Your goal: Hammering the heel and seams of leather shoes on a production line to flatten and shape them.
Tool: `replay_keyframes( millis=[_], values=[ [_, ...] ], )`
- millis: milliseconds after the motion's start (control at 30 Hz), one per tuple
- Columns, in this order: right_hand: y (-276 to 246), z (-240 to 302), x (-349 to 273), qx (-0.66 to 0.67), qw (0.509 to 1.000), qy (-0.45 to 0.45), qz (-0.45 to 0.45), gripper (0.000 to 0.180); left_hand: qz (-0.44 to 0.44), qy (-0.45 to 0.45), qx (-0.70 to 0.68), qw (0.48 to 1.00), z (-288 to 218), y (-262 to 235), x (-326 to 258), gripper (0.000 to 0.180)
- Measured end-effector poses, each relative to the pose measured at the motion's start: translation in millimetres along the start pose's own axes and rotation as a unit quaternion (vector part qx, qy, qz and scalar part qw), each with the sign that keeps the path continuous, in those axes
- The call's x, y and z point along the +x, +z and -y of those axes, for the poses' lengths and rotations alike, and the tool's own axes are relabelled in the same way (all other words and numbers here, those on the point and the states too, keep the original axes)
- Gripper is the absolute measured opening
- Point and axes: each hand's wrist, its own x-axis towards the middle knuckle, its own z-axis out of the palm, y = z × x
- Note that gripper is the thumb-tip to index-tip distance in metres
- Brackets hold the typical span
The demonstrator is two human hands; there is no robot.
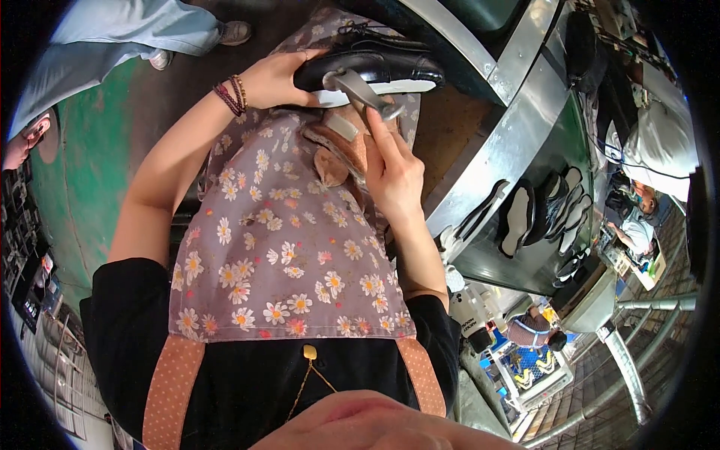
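Observation:
My left hand (277,79), with bracelets at the wrist, grips one end of a black leather lace-up shoe (409,66). The shoe lies across my lap, and its white sole edge faces me. In my right hand (395,178) is a hammer (361,91), its metal head right against the side of the shoe near the sole edge. My index finger stretches along the tool, and most of its handle is hidden by the hand. Beneath the hammer, a worn tan pad (339,146) with a pale block on it rests over my flowered apron (277,240).
On my right runs a metal-framed bench (495,161); several black shoes with pale soles (517,221) lie on its dark surface. A person in jeans (135,34) stands at the upper left. Other people (637,225) are at the far right.

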Motion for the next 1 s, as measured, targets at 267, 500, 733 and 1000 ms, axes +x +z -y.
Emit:
replay_keyframes(
  millis=[267,500,733,1000],
  values=[
    [-2,14,10,-0.043,0.995,-0.091,-0.017,0.059,0.021,-0.01,-0.02,1.0,-5,0,-1,0.088],
    [-13,36,22,0.003,0.997,-0.067,-0.034,0.045,0.08,-0.018,-0.058,0.995,-16,-17,-8,0.089],
    [-22,47,45,-0.029,0.996,-0.076,0.025,0.046,0.021,0.034,-0.023,0.999,16,2,-7,0.092],
    [-26,37,34,-0.052,0.992,-0.027,0.114,0.047,0.062,-0.041,-0.104,0.992,-6,-6,-7,0.092]
  ],
)
